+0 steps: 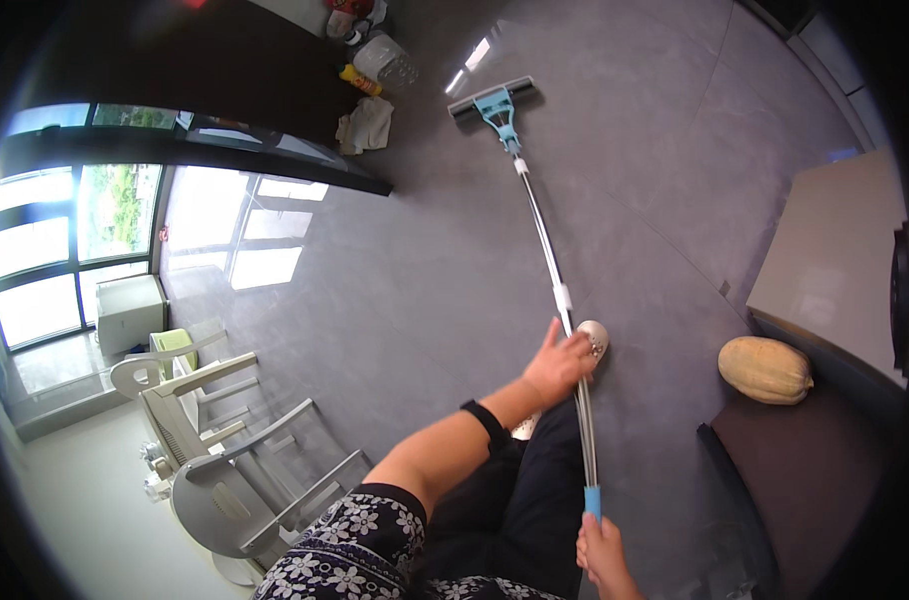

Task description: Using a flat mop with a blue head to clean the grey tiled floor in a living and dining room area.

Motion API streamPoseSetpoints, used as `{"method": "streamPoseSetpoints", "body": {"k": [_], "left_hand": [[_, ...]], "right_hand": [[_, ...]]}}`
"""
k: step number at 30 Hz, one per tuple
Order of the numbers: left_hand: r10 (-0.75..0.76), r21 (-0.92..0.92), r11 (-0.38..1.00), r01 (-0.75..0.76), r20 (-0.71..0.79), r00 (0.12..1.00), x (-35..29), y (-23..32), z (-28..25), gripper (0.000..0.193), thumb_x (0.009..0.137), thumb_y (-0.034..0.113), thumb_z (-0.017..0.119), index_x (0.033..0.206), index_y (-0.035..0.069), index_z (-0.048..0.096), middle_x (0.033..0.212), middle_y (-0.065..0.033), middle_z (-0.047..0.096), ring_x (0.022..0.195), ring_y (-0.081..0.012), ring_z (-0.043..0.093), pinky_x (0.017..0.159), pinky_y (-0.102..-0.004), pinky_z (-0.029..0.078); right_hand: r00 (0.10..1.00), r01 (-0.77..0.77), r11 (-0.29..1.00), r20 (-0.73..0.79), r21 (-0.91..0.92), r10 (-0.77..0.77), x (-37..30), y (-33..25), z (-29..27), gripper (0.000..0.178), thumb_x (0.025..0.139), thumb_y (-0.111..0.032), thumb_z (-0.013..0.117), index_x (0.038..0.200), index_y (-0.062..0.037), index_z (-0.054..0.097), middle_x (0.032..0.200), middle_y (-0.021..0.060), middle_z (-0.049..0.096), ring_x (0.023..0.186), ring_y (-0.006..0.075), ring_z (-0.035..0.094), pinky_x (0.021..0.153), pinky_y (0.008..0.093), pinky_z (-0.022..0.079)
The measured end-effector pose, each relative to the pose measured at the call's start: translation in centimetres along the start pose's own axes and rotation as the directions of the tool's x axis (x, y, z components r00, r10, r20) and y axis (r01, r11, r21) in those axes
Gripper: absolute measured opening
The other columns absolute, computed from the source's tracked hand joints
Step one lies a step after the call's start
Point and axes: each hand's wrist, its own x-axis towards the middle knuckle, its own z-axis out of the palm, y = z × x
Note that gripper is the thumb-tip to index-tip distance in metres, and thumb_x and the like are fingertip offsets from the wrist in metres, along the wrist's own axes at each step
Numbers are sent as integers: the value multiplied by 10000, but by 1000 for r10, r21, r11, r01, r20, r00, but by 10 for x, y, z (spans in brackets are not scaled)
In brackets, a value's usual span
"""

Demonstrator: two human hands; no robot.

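A long mop [546, 250] with a silver pole and a light blue sponge head [495, 100] rests on the grey floor far ahead of me. My left hand [558, 362] grips the pole about midway, just below a white collar. Its wrist wears a black band. Lower down, my right hand [603, 552] holds the pole's blue end grip near my body. A white perforated shoe [595, 340] shows just beyond my left hand.
A pale oval squash [765, 369] lies at the right beside a dark mat [805, 480]. A beige table top [835, 260] is farther right. White plastic chairs [225, 440] stand at the lower left near large windows. Bottles, cloths and a basket [375, 70] sit at the top.
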Motion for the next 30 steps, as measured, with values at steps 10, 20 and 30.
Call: {"method": "streamPoseSetpoints", "body": {"k": [10,20,30], "left_hand": [[-139,442,895,54,162,977,126,-64,-38,150,712,181,551,851,127,562,970,-74,516,1107,-231,395,983,-479,215],[138,-636,768,-73,53,989,63,93,27,392,571,12,557,956,62,505,1082,-126,444,1072,-305,400,1014,-455,203],[-866,-494,277,824,244,437,127,-31,40,713,777,159,538,1258,-75,68,928,-236,512,822,-329,556,718,-385,446]], "right_hand": [[973,226,972,58,-64,-223,76,-121,-13,236,843,-240,516,686,-85,431,474,-51,337,358,37,288,332,218,206],[988,-151,673,-126,-724,86,-15,52,-200,236,833,-304,505,759,-80,509,529,-8,422,490,129,437,437,291,318],[879,-468,809,-90,-356,469,-12,-59,-101,295,845,-394,463,764,-118,526,595,-27,434,521,80,388,463,235,316]]}}
